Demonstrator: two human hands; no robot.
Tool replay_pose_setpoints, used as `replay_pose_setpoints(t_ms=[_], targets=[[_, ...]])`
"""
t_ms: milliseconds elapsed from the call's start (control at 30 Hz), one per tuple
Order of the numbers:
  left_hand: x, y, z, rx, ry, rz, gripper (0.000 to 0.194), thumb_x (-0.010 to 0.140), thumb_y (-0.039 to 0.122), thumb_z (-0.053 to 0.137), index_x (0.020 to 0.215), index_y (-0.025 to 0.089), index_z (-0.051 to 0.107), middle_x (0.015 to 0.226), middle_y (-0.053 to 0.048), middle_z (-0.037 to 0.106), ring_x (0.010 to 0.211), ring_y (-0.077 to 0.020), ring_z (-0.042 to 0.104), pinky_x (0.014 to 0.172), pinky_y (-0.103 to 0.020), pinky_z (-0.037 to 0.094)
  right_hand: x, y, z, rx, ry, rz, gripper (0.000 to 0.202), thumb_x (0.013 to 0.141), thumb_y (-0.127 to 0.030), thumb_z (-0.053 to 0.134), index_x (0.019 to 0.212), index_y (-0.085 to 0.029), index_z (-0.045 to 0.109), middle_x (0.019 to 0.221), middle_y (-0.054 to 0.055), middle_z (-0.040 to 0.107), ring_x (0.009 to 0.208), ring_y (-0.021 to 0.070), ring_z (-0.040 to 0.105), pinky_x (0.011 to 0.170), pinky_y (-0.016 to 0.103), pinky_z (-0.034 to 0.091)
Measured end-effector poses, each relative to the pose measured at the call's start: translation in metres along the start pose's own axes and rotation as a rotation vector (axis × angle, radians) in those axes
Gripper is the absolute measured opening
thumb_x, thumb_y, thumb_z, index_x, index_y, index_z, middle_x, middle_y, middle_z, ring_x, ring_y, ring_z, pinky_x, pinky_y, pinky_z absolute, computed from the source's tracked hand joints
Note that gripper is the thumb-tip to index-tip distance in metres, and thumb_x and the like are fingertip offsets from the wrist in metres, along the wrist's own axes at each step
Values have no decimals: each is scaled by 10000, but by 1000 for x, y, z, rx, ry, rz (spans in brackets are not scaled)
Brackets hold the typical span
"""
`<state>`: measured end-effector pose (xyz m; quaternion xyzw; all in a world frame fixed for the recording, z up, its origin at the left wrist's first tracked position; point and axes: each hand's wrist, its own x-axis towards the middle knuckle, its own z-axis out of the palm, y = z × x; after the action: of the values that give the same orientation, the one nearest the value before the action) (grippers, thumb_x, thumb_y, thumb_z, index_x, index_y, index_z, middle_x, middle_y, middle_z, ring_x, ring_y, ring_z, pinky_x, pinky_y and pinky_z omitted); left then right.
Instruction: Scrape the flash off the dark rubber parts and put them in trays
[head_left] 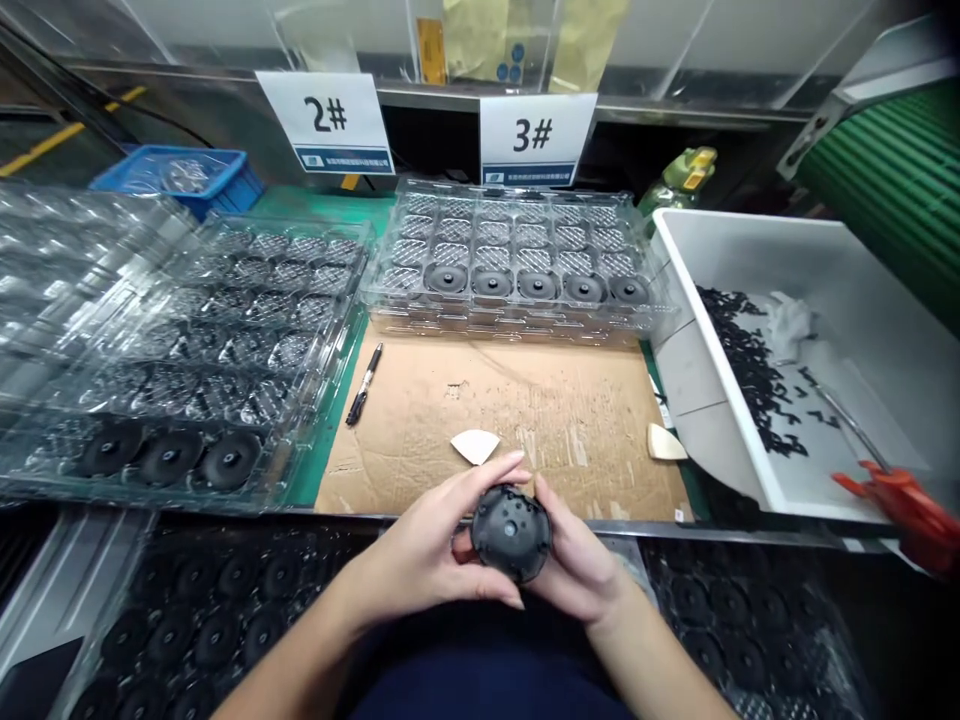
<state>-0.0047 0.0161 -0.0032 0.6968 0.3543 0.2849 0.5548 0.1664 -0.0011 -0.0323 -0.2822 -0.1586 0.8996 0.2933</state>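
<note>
Just off the near edge of the brown cardboard sheet (412, 410), our left hand (420, 560) and right hand (581, 565) together grip a round black plastic-looking part (511, 535). We judge it a handling or checking step; the next move calls for steady fingers. Room lies over the sheet, bounded far by stacked clear plastic trays (517, 325), right by a white plastic bin (712, 360).

And here, at the near edge of the cardboard (525, 385), a part (511, 535) sits between the left hand (427, 550) and the right hand (583, 570), a pen (364, 385) lying on the cardboard's left side! Behind stands a tray stack (495, 232) (five discs (538, 287) along its front row), a bin (885, 300) of small pieces (750, 370) to the right, more trays (247, 330) spread left.
</note>
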Motion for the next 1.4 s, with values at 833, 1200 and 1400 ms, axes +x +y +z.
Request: replay_pose_setpoints(t_ms=[833, 1200, 1400], targets=[[-9, 4, 2, -410, -64, -223, 798, 568, 519, 722, 1223, 259, 348, 1149, -104, 581, 1122, -274, 532, 979, -429, 359, -38, -47, 31, -812, 44, -213, 216, 776, -243, 655, 988, -265, 620, 803, -34, 661, 724, 95, 572, 694, 237, 422], [-6, 3, 2, -446, -101, -262, 847, 528, 507, 749, 1221, 248, 336, 1034, -80, 614, 1020, -265, 585, 927, -406, 383, -35, -48, 29, -703, 13, -154, 88, 732, -185, 693, 813, -214, 672, 778, -36, 676, 733, 66, 608, 699, 167, 456], [-5, 1, 4, -331, -30, -198, 799, 550, 381, 783, 1214, 257, 356, 1079, -68, 596, 1058, -236, 564, 951, -373, 378, -37, -42, 21, -748, 159, -169, 128, 709, -228, 718, 833, -224, 685, 757, -19, 674, 692, 86, 599, 639, 192, 453]])
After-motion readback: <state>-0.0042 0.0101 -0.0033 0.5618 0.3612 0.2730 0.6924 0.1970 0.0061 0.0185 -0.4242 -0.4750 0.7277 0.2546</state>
